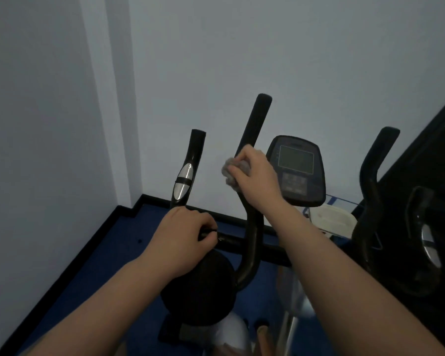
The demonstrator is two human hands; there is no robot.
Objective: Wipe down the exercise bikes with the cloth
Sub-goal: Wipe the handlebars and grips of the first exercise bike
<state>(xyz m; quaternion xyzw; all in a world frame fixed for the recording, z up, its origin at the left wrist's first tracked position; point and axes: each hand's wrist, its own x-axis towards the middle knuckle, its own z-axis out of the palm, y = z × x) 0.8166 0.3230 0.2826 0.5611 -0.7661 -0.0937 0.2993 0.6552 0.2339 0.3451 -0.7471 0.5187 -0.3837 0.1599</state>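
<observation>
We see the grey cloth (230, 173) bunched around the tall black handlebar (254, 129) of the exercise bike (249, 242), gripped there by the right hand (257, 181). The left hand (183, 235) curls around the horizontal bar by the short grip with its silver sensor (183, 185). The console (297, 170) sits just right, partly behind the right hand; a second bike (385, 217) stands beyond it, over blue floor (129, 242).

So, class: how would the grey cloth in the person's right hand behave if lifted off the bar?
The cloth looks soft and floppy: it bunches under the right hand. Probably light, since fingers alone hold it against the handlebar. Unlikely to slip.
</observation>
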